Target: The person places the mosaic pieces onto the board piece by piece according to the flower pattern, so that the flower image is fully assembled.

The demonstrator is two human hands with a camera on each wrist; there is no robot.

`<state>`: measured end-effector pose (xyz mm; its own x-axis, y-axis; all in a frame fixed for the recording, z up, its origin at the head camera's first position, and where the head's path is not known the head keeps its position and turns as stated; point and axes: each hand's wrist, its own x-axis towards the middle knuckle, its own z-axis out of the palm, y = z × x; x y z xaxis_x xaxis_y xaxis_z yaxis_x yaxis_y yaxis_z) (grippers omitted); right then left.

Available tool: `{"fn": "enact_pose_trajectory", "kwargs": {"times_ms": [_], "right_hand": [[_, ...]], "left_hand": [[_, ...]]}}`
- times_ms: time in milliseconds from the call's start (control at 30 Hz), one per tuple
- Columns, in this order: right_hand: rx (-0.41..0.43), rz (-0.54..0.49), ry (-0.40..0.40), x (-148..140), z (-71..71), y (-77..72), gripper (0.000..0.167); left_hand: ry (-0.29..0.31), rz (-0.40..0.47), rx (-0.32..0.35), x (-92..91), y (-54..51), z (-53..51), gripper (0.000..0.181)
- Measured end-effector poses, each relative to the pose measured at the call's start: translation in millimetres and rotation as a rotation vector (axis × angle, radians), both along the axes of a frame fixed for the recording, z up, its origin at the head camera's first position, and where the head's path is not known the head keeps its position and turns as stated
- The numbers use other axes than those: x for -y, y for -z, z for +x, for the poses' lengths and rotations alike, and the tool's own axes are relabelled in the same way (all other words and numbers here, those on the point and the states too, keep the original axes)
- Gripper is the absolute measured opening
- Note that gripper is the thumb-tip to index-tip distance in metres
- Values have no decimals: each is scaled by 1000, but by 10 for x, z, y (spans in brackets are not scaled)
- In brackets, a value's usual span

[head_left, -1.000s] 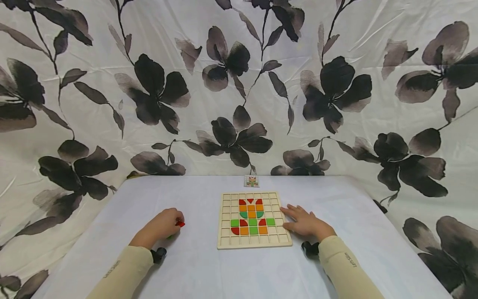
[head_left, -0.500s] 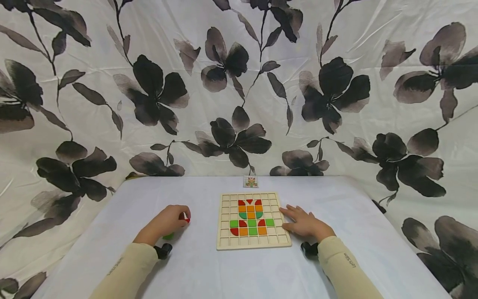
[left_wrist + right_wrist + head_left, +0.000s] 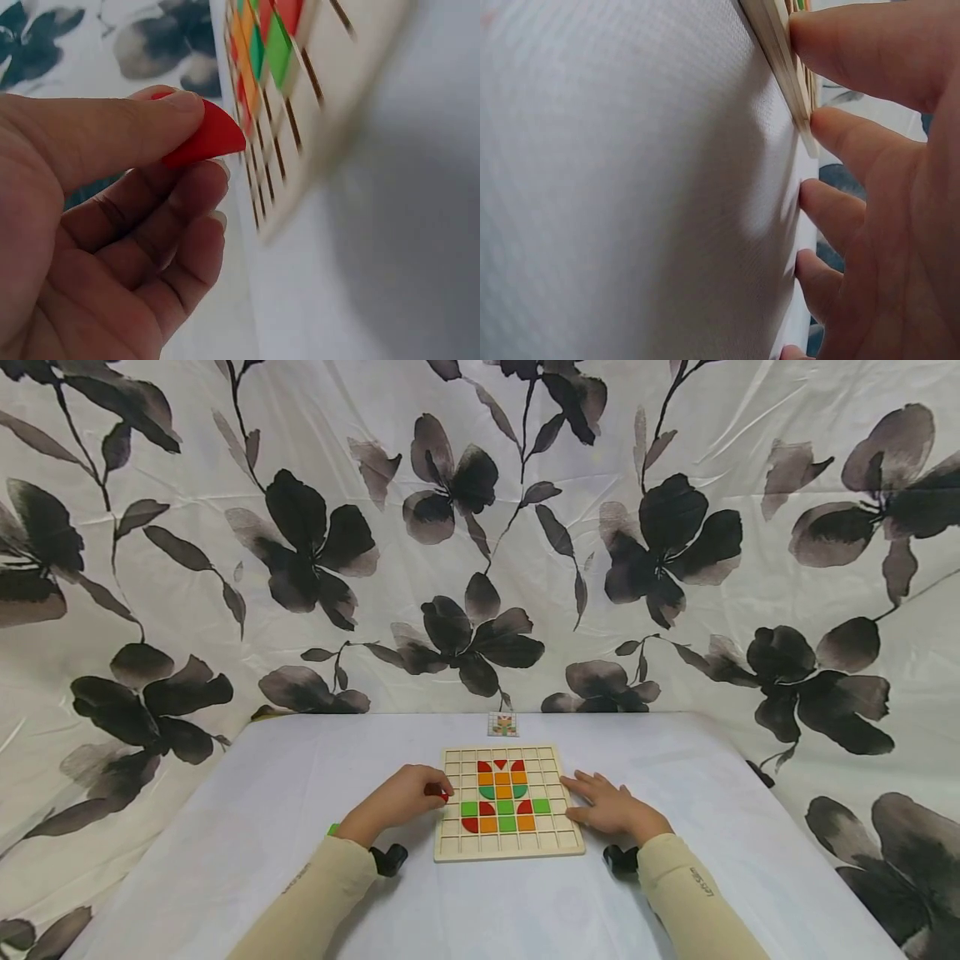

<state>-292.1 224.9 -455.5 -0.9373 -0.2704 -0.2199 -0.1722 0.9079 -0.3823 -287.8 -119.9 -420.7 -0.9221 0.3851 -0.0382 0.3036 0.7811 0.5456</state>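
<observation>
Between thumb and fingers my left hand (image 3: 405,799) pinches a red quarter-circle tile (image 3: 214,135), held up at the left edge of a wooden grid board (image 3: 455,843). Red, orange and green tiles sit in the middle cells of that board, among them a small red triangle (image 3: 500,764) at the top and a green square (image 3: 507,823) at the bottom. My right hand (image 3: 618,807) lies with spread fingers at the board's right edge. In the right wrist view, the thumb and one fingertip touch the board's side, and the other fingertips rest on the cloth.
A small pattern card (image 3: 502,724) lies behind the board near the table's far edge. Partly hidden by the left wrist is a green piece (image 3: 333,829) on the white tablecloth (image 3: 517,910). A floral curtain (image 3: 465,527) hangs behind the table.
My left hand has moved right with the red tile, from the left side of the table to the board's left edge. The right hand has stayed at the board.
</observation>
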Motion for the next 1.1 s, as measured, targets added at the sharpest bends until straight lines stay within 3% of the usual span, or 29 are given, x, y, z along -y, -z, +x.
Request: {"fn": "enact_pose_trajectory", "kwargs": {"times_ms": [167, 667, 867, 1100], "right_hand": [[-6, 4, -6, 3, -10, 1, 63], [1, 0, 5, -20, -51, 65, 63], [-1, 1, -2, -33, -68, 73, 62], [-1, -8, -8, -35, -49, 51, 62]], "left_hand": [[67, 25, 4, -261, -12, -18, 14], [245, -16, -43, -917, -4, -22, 11], [291, 14, -38, -1142, 67, -64, 12], [318, -16, -53, -1325, 133, -87, 14]]}}
